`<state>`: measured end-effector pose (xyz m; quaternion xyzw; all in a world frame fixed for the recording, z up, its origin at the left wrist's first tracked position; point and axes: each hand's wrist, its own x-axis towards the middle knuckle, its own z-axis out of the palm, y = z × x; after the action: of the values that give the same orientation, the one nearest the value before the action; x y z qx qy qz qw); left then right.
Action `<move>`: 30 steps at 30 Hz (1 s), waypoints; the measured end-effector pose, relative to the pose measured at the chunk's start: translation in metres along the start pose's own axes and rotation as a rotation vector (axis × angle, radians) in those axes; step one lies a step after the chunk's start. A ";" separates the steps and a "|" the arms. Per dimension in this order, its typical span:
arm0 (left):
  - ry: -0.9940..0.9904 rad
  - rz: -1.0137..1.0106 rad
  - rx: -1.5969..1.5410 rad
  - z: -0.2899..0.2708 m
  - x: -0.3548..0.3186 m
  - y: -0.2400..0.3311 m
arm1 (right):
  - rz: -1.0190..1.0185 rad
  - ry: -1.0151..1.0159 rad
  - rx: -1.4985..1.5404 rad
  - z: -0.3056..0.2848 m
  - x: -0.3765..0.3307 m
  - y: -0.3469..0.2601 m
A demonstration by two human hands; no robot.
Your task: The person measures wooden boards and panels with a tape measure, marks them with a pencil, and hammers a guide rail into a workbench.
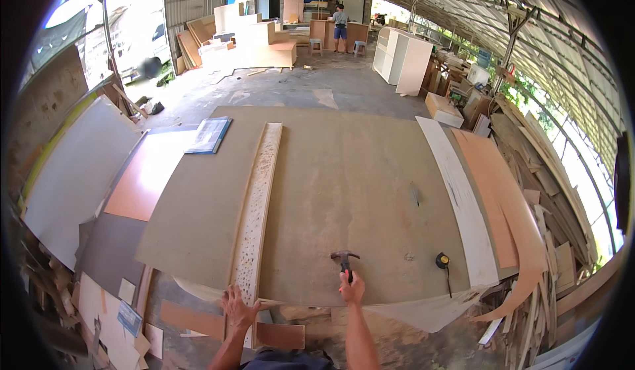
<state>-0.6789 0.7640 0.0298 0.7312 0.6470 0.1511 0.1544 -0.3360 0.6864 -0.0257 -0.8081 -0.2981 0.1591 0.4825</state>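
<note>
Wooden strip (256,205) under flat, open left hand (238,307) — hammer (344,261) gripped in right hand (352,289) — blue booklet (209,135) beyond

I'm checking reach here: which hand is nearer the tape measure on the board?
Right. The right hand, gripping the hammer, is just left of the tape measure; the left hand rests farther left on the long strip.

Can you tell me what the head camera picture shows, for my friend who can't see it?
A person's right hand grips a hammer on a big brown board, while the left hand presses a long speckled plank. A tape measure lies nearby.
</note>
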 end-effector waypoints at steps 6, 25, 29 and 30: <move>0.074 -0.063 -0.029 0.005 0.036 0.012 | 0.067 -0.030 0.139 0.001 0.002 0.001; -0.033 -0.165 -0.075 0.008 0.091 0.019 | 0.142 -0.018 0.321 -0.001 0.002 0.004; -0.018 -0.139 -0.074 0.004 0.101 0.017 | 0.173 -0.016 0.296 0.000 0.002 0.006; -0.014 -0.123 -0.082 0.003 0.105 0.017 | 0.174 -0.016 0.316 0.000 0.002 0.006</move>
<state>-0.6500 0.8659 0.0366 0.6843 0.6828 0.1626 0.1979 -0.3321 0.6851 -0.0310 -0.7437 -0.2021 0.2515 0.5855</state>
